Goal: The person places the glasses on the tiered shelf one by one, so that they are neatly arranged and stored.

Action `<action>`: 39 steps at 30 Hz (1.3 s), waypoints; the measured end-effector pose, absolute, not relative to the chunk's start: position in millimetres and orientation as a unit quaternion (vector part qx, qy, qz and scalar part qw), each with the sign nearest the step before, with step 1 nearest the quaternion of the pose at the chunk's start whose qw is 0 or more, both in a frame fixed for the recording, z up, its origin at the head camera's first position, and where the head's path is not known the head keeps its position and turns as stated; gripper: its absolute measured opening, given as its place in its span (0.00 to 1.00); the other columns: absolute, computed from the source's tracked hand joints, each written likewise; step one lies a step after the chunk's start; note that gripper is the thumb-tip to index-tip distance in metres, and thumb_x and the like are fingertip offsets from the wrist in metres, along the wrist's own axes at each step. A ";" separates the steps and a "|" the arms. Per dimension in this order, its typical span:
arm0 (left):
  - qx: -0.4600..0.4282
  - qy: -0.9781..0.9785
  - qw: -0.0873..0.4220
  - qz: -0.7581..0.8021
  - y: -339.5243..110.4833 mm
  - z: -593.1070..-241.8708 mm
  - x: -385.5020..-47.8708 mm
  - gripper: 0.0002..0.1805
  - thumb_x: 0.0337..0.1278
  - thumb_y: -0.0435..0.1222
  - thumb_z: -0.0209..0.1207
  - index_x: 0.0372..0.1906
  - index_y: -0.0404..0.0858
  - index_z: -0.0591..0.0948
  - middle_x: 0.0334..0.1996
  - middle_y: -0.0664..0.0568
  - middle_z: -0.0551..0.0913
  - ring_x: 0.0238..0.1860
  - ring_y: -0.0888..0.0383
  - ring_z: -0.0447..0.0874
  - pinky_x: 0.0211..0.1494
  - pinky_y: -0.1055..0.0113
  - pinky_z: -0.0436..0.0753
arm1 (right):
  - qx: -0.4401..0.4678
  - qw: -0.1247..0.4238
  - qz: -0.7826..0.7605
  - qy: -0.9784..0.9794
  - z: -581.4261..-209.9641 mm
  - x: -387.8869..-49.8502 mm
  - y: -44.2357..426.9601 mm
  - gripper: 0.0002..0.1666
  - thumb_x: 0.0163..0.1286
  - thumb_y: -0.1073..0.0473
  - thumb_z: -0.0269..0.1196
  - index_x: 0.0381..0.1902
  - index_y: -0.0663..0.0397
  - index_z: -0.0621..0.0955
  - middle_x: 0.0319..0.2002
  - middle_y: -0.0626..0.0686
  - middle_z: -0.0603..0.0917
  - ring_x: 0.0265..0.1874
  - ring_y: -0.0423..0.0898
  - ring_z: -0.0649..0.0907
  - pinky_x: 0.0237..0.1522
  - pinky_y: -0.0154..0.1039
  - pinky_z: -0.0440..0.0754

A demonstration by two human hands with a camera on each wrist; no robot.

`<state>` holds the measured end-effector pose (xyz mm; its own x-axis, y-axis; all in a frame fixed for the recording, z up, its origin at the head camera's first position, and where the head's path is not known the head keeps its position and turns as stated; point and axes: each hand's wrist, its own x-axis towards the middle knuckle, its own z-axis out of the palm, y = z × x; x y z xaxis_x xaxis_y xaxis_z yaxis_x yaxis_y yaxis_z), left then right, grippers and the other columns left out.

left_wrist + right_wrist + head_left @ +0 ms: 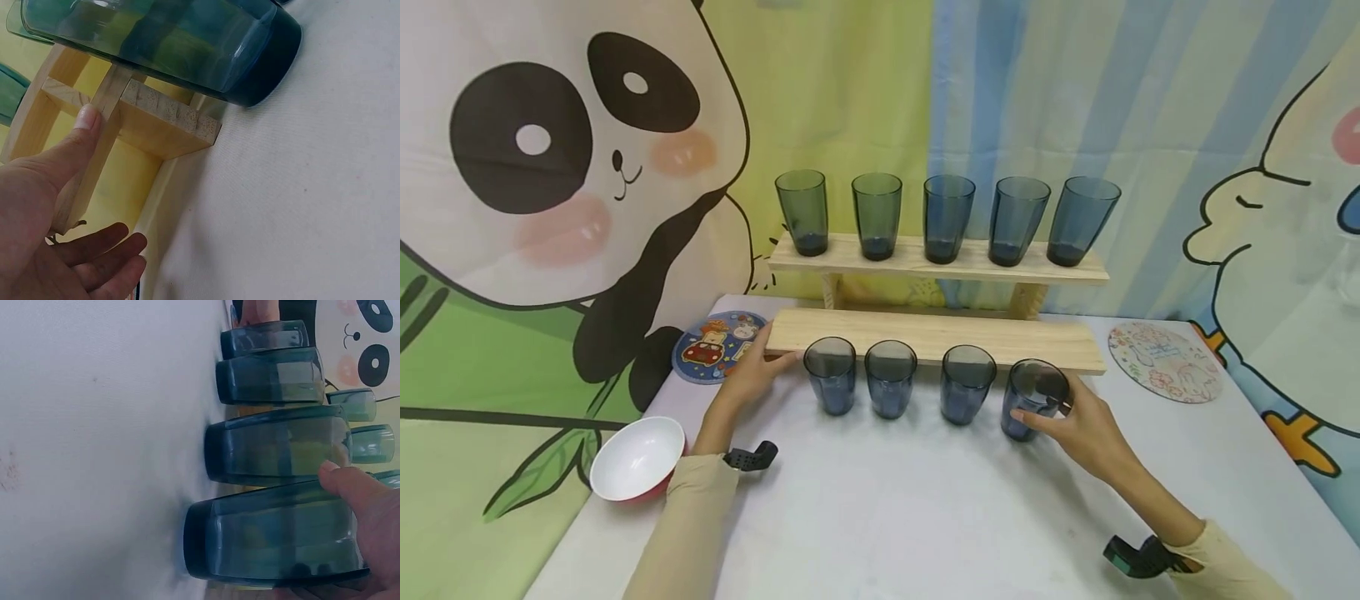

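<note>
A row of blue-tinted drinking glasses stands upright on the white table in front of a two-tier wooden shelf (936, 335). My right hand (1093, 433) grips the rightmost glass (1028, 404), its thumb across the near side and its other fingers mostly hidden behind. In the right wrist view this glass (281, 534) has its base at the tabletop. My left hand (748, 379) is at the left end of the lower board, and its thumb (87, 119) touches the wood in the left wrist view. Nearest to that hand is the leftmost glass (831, 379).
Several more glasses, among them a middle one (948, 218), line the upper board. A white bowl (638, 458) with a red outside sits at the table's left edge. Round patterned mats lie left (715, 346) and right (1165, 362) of the shelf. Printed curtains hang behind.
</note>
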<state>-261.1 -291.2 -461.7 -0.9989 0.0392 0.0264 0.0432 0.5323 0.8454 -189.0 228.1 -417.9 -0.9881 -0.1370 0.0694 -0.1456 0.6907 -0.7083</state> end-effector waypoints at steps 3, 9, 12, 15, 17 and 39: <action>-0.023 -0.877 0.005 -0.480 -292.2 -461.2 -259.8 0.53 0.74 0.51 0.63 0.88 0.45 0.43 0.85 0.36 0.49 0.84 0.34 0.46 0.83 0.36 0.49 | 0.072 0.008 0.379 -0.922 -403.1 -186.9 229.5 0.58 0.64 0.31 0.74 0.76 0.62 0.66 0.67 0.69 0.78 0.69 0.72 0.75 0.65 0.69 0.77; -0.021 -0.877 0.005 -0.479 -295.5 -459.9 -260.5 0.54 0.73 0.52 0.64 0.88 0.46 0.42 0.85 0.36 0.49 0.84 0.33 0.46 0.83 0.35 0.49 | 0.074 0.064 0.363 -0.926 -356.6 -202.2 240.9 0.47 0.67 0.38 0.74 0.69 0.64 0.72 0.56 0.67 0.83 0.55 0.64 0.81 0.49 0.58 0.82; -0.019 -0.877 0.004 -0.479 -296.0 -458.3 -261.5 0.55 0.72 0.53 0.64 0.88 0.46 0.42 0.85 0.36 0.48 0.84 0.33 0.46 0.83 0.34 0.49 | 0.068 0.096 0.351 -0.929 -339.8 -221.9 248.5 0.44 0.67 0.38 0.74 0.65 0.65 0.73 0.51 0.66 0.82 0.48 0.59 0.79 0.43 0.48 0.79; -0.017 -0.877 0.001 -0.480 -295.6 -458.6 -262.5 0.55 0.72 0.54 0.64 0.88 0.46 0.41 0.85 0.35 0.47 0.84 0.33 0.45 0.83 0.34 0.48 | 0.055 0.108 0.342 -0.932 -333.3 -242.4 255.4 0.47 0.67 0.35 0.73 0.65 0.66 0.72 0.50 0.65 0.81 0.46 0.59 0.79 0.39 0.44 0.77; -0.016 -0.876 -0.002 -0.483 -295.0 -459.8 -262.8 0.55 0.73 0.53 0.64 0.88 0.46 0.41 0.85 0.36 0.46 0.84 0.33 0.44 0.83 0.34 0.48 | 0.047 0.110 0.338 -0.934 -333.9 -255.0 259.1 0.49 0.66 0.33 0.73 0.66 0.66 0.72 0.49 0.65 0.81 0.44 0.57 0.78 0.37 0.43 0.77; -0.018 -0.875 -0.002 -0.483 -292.9 -460.1 -261.9 0.54 0.74 0.50 0.64 0.88 0.45 0.42 0.85 0.35 0.47 0.84 0.33 0.45 0.83 0.35 0.48 | 0.004 0.067 0.409 -0.910 -357.7 -276.8 274.8 0.67 0.68 0.31 0.69 0.83 0.62 0.48 0.69 0.77 0.71 0.64 0.70 0.76 0.61 0.63 0.79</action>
